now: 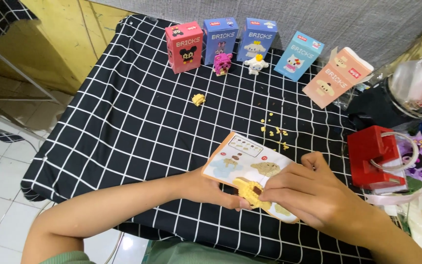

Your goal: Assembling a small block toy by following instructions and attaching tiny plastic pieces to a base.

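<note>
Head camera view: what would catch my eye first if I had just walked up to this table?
Probably the row of five colourful boxes at the far edge of the black grid-patterned tablecloth, with a pink figure and a white figure before them. Nearer, the left hand and right hand meet on a yellow brick piece over an instruction sheet. Loose yellow bricks lie scattered mid-table.

Five toy boxes (259,46) stand in a row. Two little brick figures (239,64) stand there. Two hands (269,193) work.
</note>
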